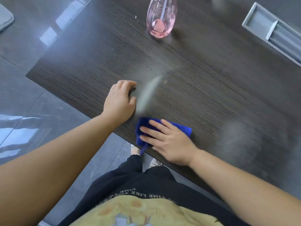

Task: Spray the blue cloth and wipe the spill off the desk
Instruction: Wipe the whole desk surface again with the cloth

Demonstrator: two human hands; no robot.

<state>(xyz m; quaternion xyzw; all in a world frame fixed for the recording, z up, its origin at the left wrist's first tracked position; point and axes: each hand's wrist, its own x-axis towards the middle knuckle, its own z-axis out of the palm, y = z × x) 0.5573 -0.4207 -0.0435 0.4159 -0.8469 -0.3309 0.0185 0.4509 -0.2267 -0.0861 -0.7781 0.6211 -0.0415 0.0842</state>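
The right hand [169, 142] is pressing flat, fingers straight, on the blue cloth [184, 129] at the tabletop's [211, 88] near edge. The left hand [119, 101] is resting just beside it, fingers curled, perhaps around a blurred grey shape [146, 95]. A pink spray bottle [161, 22] is standing well beyond.

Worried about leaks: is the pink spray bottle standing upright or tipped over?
Upright. The pink spray bottle stands on its base on the desk, its top cut off by the picture's edge.

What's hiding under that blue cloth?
Only the dark desk shows around the blue cloth, which the right hand presses flat. Anything beneath it is hidden.
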